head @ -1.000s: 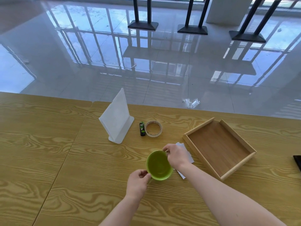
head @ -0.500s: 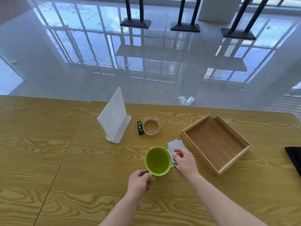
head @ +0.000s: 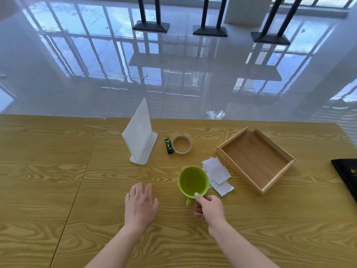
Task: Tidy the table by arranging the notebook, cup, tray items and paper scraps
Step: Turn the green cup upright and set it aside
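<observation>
Gripping green cup (head: 193,180) at near rim, right hand (head: 209,207): thumb on rim beside handle, other fingers curled underneath; left hand (head: 140,206) holds nothing, fingers straight and spread, palm down above table (head: 58,190) left of cup, contact with wood unclear; cup upright, mid-table; paper scraps (head: 217,172) lie just right of cup, between it and wooden tray (head: 238,170); tape roll (head: 182,144) and small green-black stick (head: 168,145) side by side behind cup; white stand (head: 140,136) upright, further left; black notebook (head: 347,175) at right edge, partly cut off.
</observation>
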